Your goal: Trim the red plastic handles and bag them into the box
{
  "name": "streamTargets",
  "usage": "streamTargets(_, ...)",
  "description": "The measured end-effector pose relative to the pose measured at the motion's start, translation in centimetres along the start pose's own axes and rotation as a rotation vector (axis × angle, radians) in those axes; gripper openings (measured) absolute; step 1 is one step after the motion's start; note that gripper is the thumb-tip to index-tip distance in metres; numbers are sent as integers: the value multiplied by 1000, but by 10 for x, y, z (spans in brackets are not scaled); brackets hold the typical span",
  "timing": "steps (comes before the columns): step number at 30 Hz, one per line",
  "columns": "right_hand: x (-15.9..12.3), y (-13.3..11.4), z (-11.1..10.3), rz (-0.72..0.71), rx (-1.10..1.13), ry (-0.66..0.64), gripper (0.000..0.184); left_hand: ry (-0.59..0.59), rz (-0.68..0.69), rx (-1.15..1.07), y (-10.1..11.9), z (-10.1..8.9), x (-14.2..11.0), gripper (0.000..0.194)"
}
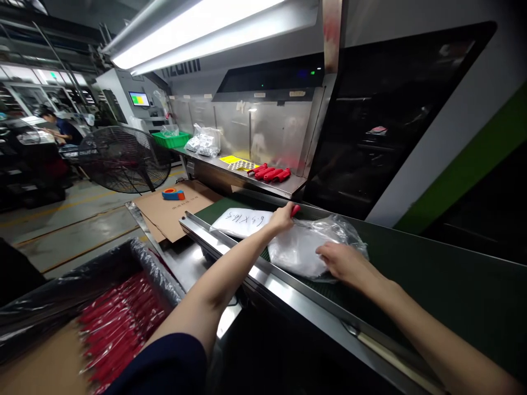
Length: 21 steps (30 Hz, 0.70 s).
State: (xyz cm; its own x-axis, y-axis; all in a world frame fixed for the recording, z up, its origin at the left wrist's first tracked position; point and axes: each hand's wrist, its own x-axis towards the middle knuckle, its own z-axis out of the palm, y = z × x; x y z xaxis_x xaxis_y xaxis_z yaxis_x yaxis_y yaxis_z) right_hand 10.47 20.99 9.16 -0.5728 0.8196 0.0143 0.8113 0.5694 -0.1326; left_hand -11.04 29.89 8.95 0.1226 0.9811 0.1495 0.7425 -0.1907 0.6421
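My left hand (283,217) is closed around a red plastic part, of which only the end (295,209) shows past my fingers. It is over the green conveyor belt, beside a white pack with handwriting (241,222). My right hand (338,261) has its fingers bent together at a stack of clear plastic bags (298,252), seemingly pinching the top one. The stack lies on the belt between my hands, with a crumpled clear bag edge behind it. Several similar red handle-shaped parts (272,173) lie on the metal shelf.
At lower left a lined box (158,274) holds many bagged red parts. An orange and blue tape roll (173,194) sits on cardboard (156,211). A metal rail (288,285) edges the belt. Beyond are a fan (123,159), a green bin (171,140) and a seated person.
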Motion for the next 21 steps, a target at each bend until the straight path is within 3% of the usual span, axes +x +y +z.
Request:
streamTargets(5,-15,2,-5,121,199,102,26,129,57,-220,18,-11,-29,36)
streamTargets(13,-22,-6,1,251,554,169,29,97,79,-662,50,-32,-128,31)
streamTargets(17,-38,-15,-12,374,663,319,27,59,46,-815,66,-28,-173,27)
streamTargets(21,-82,-53,-31,430,758,479,33,15,25,-908,88,-14,-220,29)
